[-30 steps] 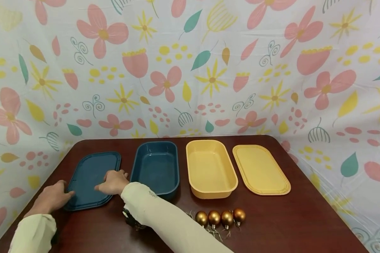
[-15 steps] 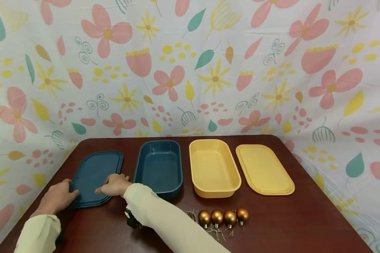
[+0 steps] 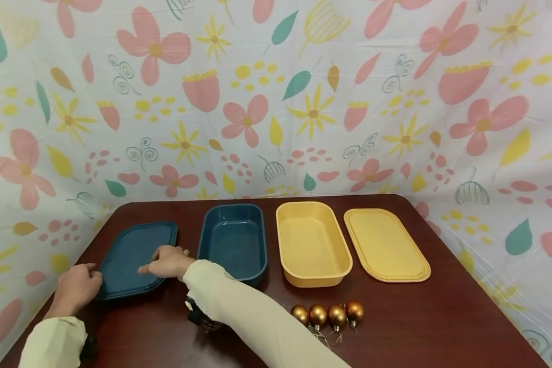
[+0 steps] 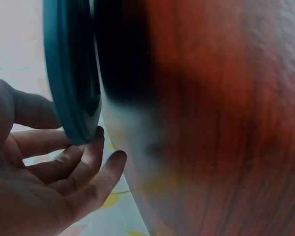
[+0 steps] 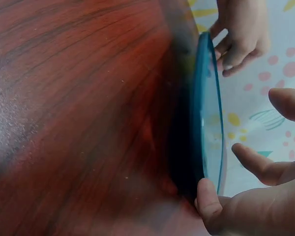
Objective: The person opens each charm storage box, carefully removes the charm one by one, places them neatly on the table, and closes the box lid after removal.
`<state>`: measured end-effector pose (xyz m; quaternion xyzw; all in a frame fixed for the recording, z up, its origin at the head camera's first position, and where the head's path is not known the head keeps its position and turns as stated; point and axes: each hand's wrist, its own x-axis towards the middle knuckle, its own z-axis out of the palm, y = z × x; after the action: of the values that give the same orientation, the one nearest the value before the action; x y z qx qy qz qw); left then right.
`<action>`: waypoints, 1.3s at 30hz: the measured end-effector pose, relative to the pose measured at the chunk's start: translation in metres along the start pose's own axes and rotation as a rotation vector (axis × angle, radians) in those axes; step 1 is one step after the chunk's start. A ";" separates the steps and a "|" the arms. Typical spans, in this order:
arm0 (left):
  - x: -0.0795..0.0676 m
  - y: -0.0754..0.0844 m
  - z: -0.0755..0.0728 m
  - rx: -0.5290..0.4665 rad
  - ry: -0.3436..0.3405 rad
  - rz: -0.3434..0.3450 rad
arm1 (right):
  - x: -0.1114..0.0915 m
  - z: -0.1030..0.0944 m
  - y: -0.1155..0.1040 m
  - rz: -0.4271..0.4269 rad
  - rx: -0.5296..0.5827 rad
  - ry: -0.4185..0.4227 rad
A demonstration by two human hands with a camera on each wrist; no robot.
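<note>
A dark blue lid point(image 3: 135, 258) lies at the table's left, its near edge slightly raised with shadow beneath. My left hand point(image 3: 75, 287) pinches its left edge, thumb on one face and fingers behind the rim in the left wrist view. At the lid's right edge is my right hand point(image 3: 167, 261). In the right wrist view, one fingertip point(image 5: 207, 194) hooks the lid's rim, while the thumb and another finger are spread over the top face. A dark blue box point(image 3: 232, 243), open at the top, stands just right of that hand.
A yellow box point(image 3: 310, 245) and its yellow lid point(image 3: 386, 245) lie to the right. Several gold ball ornaments point(image 3: 337, 318) sit in a row near the front. A pine cone point(image 3: 210, 324) shows partly under the right forearm. A floral cloth point(image 3: 276, 102) hangs behind the table.
My left hand has closed on the lid's left edge, and its near side has risen a little off the table. The right hand has stayed at the right edge.
</note>
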<state>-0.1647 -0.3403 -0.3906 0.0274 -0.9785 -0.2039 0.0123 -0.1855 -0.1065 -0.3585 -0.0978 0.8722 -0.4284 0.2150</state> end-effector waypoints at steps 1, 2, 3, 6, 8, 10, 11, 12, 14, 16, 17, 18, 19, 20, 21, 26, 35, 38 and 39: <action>-0.002 0.000 -0.001 -0.029 0.020 -0.002 | 0.000 -0.001 -0.001 -0.006 0.001 0.005; -0.003 0.001 -0.002 -0.051 0.036 -0.005 | 0.000 -0.003 -0.001 -0.010 -0.002 0.013; -0.004 0.001 -0.003 -0.070 0.050 -0.014 | 0.000 -0.004 -0.002 -0.017 -0.011 0.025; -0.009 0.005 -0.005 -0.124 0.099 -0.065 | -0.002 -0.008 -0.005 -0.053 -0.040 0.064; -0.012 0.008 -0.007 -0.147 0.141 -0.083 | -0.003 -0.011 -0.007 -0.073 -0.049 0.088; -0.014 0.012 -0.010 -0.179 0.201 -0.097 | -0.004 -0.014 -0.008 -0.088 -0.040 0.107; -0.014 0.014 -0.012 -0.199 0.224 -0.107 | -0.005 -0.017 -0.008 -0.092 -0.031 0.113; -0.014 0.016 -0.014 -0.219 0.249 -0.122 | -0.005 -0.019 -0.008 -0.097 -0.020 0.119; -0.014 0.021 -0.017 -0.269 0.301 -0.145 | -0.006 -0.025 -0.007 -0.113 0.020 0.125; -0.015 0.026 -0.020 -0.379 0.316 -0.193 | -0.005 -0.031 -0.006 -0.141 0.059 0.135; -0.015 0.029 -0.021 -0.447 0.322 -0.210 | -0.005 -0.034 -0.005 -0.157 0.077 0.136; -0.015 0.031 -0.022 -0.556 0.335 -0.219 | -0.004 -0.037 -0.005 -0.174 0.098 0.136; -0.016 0.034 -0.023 -0.686 0.338 -0.213 | -0.004 -0.041 -0.005 -0.187 0.126 0.133; -0.016 0.037 -0.024 -0.833 0.345 -0.214 | -0.004 -0.044 -0.005 -0.199 0.148 0.131; -0.016 0.039 -0.025 -0.980 0.355 -0.200 | -0.005 -0.048 -0.005 -0.205 0.166 0.132; -0.017 0.052 -0.031 -1.404 0.418 -0.085 | -0.011 -0.063 -0.009 -0.251 0.228 0.156; -0.025 0.079 -0.042 -0.915 0.412 -0.127 | -0.033 -0.084 -0.016 -0.393 0.184 0.288; -0.029 0.089 -0.044 -0.715 0.415 -0.050 | -0.043 -0.093 -0.017 -0.469 0.167 0.306; -0.030 0.093 -0.045 -0.678 0.433 -0.029 | -0.046 -0.096 -0.017 -0.494 0.163 0.312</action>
<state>-0.1380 -0.2716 -0.3129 0.0780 -0.8302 -0.5047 0.2234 -0.1889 -0.0331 -0.2797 -0.2223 0.8071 -0.5464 -0.0251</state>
